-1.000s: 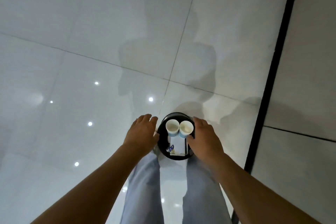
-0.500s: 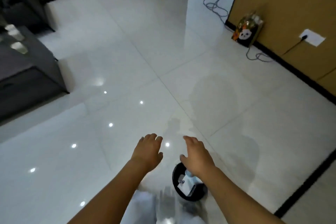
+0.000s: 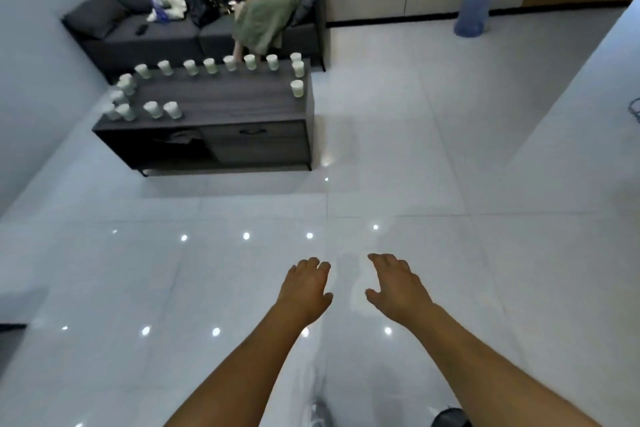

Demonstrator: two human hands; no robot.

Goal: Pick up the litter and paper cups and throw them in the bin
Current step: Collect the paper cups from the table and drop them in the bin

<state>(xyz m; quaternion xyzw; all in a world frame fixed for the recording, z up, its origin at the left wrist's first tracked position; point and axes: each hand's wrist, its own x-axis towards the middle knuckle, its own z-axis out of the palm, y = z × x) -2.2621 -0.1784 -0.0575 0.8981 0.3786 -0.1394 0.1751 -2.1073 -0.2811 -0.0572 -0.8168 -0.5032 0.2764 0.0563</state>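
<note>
Several white paper cups stand along the back, left and right edges of a dark wooden coffee table at the upper left. My left hand and my right hand are stretched out side by side over the glossy white floor, palms down, fingers apart, holding nothing. Both are far from the table. The black bin shows only as a dark rim at the bottom edge, under my right forearm.
A grey sofa stands behind the table, with a seated person in a green dress and loose items on it. A blue water jug stands by the far wall. A cable lies at the right edge.
The view has swung up from the bin to the room. The two cups I held over the bin are gone from my hands. The bin has slid to the bottom edge.
</note>
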